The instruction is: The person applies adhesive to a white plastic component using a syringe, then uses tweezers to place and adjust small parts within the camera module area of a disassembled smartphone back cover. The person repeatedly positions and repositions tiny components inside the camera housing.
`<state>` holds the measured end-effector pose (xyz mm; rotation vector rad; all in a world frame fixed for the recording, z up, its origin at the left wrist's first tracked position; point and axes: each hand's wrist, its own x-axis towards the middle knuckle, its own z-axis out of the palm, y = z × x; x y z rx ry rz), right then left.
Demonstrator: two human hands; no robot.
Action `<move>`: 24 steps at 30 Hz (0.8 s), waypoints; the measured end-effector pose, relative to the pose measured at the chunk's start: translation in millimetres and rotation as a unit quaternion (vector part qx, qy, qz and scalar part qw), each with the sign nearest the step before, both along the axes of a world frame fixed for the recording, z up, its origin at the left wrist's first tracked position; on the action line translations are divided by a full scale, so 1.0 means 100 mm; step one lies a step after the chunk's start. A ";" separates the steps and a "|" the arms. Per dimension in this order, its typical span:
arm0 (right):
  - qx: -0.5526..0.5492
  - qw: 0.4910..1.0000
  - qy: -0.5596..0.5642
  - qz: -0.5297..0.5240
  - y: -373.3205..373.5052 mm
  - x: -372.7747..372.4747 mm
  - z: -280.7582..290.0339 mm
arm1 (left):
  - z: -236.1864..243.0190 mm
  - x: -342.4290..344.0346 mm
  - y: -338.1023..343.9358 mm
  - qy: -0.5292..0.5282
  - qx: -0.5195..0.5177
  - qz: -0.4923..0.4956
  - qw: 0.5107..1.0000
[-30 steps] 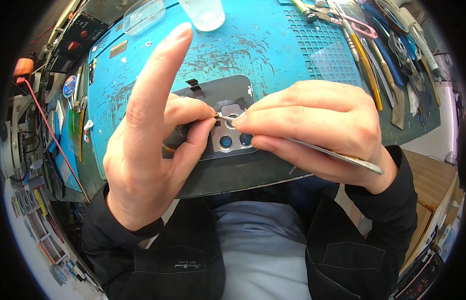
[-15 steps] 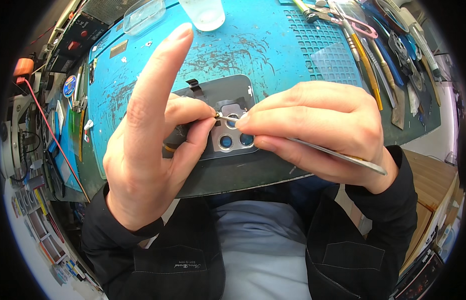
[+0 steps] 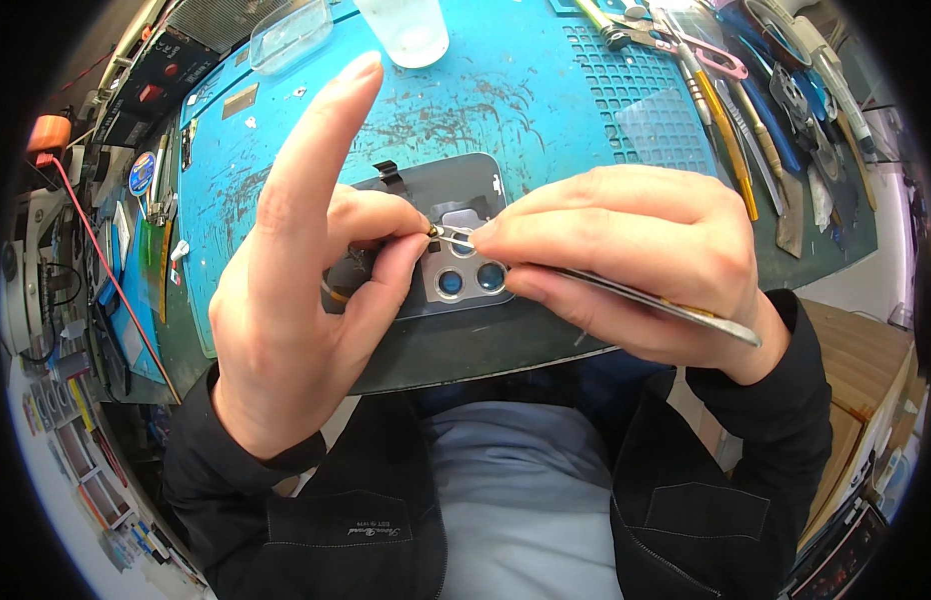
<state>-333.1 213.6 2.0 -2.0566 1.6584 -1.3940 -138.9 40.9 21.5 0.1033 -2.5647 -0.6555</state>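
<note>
A dark phone back panel (image 3: 459,172) with a silver camera plate and round blue-tinted lenses (image 3: 451,283) lies under my hands near the mat's front edge. Just above it, my left hand (image 3: 291,270) pinches a tiny dark and gold part (image 3: 434,231) between thumb and a finger, while another finger points upward. My right hand (image 3: 636,240) grips metal tweezers (image 3: 686,312), whose tips meet the tiny part. The part's exact kind is too small to make out. A black flex strip (image 3: 388,172) sticks up at the panel's far edge.
The blue work mat (image 3: 486,115) bears a clear cup (image 3: 411,40) and a shallow plastic box (image 3: 291,38). Tweezers, brushes and pink-handled scissors (image 3: 721,60) crowd the right. A red cable (image 3: 106,265) and small tools run along the left.
The tweezers have shifted slightly, and their two prongs show more plainly apart beside the tiny part. My left hand has hardly moved; the whole view has shifted a little.
</note>
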 end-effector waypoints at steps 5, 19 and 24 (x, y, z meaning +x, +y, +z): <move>-0.004 1.000 0.009 0.007 0.00 -0.01 0.02 | 0.06 -0.01 0.04 -0.027 0.038 0.019 0.999; -0.005 0.999 0.025 0.019 -0.02 -0.01 0.01 | 0.07 0.09 -0.03 -0.052 0.021 -0.012 0.998; 0.000 0.999 0.034 0.013 -0.02 -0.01 0.04 | 0.10 0.18 -0.08 -0.010 -0.118 -0.045 0.992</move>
